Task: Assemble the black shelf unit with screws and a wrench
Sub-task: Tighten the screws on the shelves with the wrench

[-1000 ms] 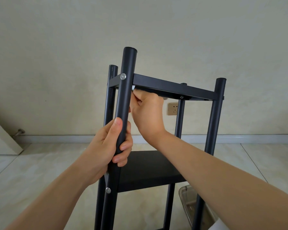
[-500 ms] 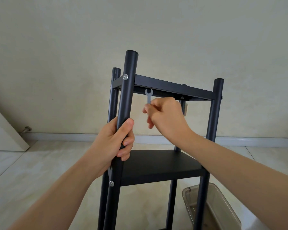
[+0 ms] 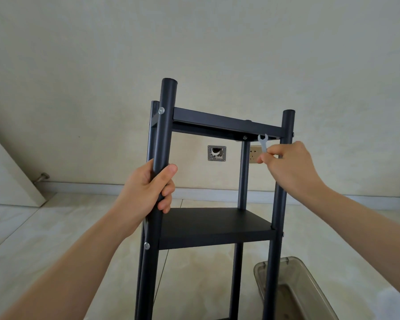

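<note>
Wrench handle: the lower part of the wrench [image 3: 262, 144] is hidden inside the right hand [image 3: 289, 167].
Clear bin: the bin [image 3: 310, 294], right of the shelf unit [image 3: 215, 227], is cut by the bottom edge.
Shelf legs: feet out of frame.

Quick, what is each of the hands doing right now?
Left hand: gripping the front post of the shelf unit.
Right hand: pinching a small wrench, its open end up near the top shelf.

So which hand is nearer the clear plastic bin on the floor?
Right. The right hand, pinching the wrench, is above the clear plastic bin; the left hand grips the front-left post, farther across.
</note>
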